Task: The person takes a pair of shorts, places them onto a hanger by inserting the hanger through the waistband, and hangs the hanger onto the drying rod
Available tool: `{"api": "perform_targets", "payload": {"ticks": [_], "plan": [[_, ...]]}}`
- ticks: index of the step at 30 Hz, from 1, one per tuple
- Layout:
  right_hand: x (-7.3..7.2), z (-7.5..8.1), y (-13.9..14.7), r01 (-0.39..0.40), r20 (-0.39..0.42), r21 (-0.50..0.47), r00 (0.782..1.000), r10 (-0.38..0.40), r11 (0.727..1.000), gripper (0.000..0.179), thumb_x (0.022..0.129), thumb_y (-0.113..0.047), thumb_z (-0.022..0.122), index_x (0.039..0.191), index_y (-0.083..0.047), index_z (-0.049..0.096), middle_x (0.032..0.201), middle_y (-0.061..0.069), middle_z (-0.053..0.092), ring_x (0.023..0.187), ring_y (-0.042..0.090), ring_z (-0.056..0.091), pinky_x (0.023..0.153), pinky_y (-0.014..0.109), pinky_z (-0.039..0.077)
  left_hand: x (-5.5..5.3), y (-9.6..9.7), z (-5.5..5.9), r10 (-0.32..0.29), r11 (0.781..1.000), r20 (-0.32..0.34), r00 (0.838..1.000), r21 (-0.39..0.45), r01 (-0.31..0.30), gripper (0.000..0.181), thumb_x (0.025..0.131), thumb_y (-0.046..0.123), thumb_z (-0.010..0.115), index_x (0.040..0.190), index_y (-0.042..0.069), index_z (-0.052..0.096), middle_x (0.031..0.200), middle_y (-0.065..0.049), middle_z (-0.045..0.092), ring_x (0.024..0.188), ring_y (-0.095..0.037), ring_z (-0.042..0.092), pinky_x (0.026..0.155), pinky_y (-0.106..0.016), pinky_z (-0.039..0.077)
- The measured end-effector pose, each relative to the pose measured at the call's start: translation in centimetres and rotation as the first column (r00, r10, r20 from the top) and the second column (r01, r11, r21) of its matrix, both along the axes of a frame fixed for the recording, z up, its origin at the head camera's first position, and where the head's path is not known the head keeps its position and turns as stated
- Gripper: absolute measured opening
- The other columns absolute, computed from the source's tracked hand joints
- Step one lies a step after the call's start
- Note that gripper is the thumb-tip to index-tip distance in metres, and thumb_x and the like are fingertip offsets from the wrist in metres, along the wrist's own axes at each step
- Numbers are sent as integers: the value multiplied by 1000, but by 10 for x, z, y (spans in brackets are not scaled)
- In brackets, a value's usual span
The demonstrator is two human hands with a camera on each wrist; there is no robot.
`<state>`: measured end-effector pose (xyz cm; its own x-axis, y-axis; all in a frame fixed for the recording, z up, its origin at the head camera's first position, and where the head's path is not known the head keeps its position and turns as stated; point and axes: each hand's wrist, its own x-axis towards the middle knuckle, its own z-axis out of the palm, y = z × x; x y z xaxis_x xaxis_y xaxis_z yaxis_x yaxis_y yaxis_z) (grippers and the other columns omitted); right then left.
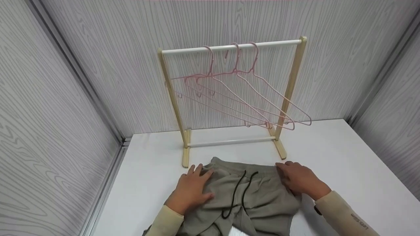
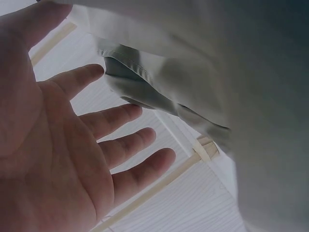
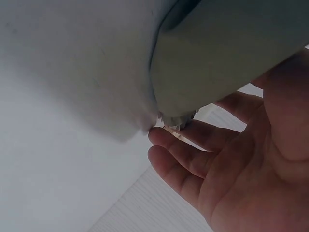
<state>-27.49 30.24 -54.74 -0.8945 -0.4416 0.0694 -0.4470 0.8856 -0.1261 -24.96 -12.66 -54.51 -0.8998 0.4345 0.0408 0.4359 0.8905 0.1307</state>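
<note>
Grey-green drawstring pants [image 1: 262, 196] lie on the white table, waistband toward the rack and two black cords hanging from its front. The lower legs run out of the head view. My left hand [image 1: 192, 190] rests on the left side of the pants below the waistband, fingers spread. Its palm [image 2: 53, 145] shows in the left wrist view, beside a fold of cloth [image 2: 145, 92]. At the waistband's right corner, my right hand [image 1: 300, 178] touches the cloth. The right wrist view shows its loosely bent fingers [image 3: 181, 154] against the gathered waistband edge [image 3: 178, 120]; cloth partly hides the thumb.
Behind the pants stands a small wooden rack [image 1: 295, 75] with a white top bar [image 1: 279, 43]. Three pink hangers [image 1: 251, 82] hang from it. Patterned grey panels [image 1: 49, 98] enclose the white table [image 1: 344, 157] at the back and sides.
</note>
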Motion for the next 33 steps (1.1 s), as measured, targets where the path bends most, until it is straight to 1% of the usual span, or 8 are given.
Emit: {"api": "perform_targets", "payload": {"ticks": [6,11,17,21,27,33], "plan": [[-1,-1,-1,-2,-33,23,999,3,1000,45,97,-11,79,140,-3,68,109,18,68,88,32,66,69,51,57,1,0,1,-1,1000,28,1000,7,1,84,94,67,76,163,25,52,167,-23,45,153,-49,44,105,-67,52],[0,0,-3,4,-33,26,999,-4,1000,40,98,-12,79,136,-4,69,104,17,64,85,30,61,68,50,55,2,0,1,1,1000,44,999,2,-1,85,94,65,77,164,26,50,167,-23,45,153,-49,43,105,-67,52],[1,2,-4,22,-8,9,1000,-22,1000,37,97,-12,81,132,-5,71,102,15,62,85,27,58,68,48,53,4,0,1,-4,1000,33,999,-21,5,84,93,62,80,162,24,53,163,-21,50,151,-47,47,103,-66,53],[1,2,-4,32,-17,2,999,-32,999,38,95,-11,82,131,-4,71,100,15,61,84,25,55,67,46,52,4,1,0,-8,999,12,1000,-49,9,84,91,61,82,162,24,54,159,-19,55,147,-43,52,100,-63,55],[-2,-1,-3,64,-23,-28,998,-64,998,45,89,-8,89,127,2,69,99,13,60,81,21,58,68,42,54,6,2,0,-16,999,6,1000,-29,16,82,90,58,84,160,23,57,153,-19,60,141,-41,57,99,-61,55],[1,3,-3,57,-22,-63,998,-59,996,41,88,-5,88,123,-1,66,97,11,58,75,16,57,65,41,53,5,1,-1,-19,999,15,1000,-42,20,83,89,58,84,159,24,57,150,-18,63,137,-40,60,96,-60,56]]}}
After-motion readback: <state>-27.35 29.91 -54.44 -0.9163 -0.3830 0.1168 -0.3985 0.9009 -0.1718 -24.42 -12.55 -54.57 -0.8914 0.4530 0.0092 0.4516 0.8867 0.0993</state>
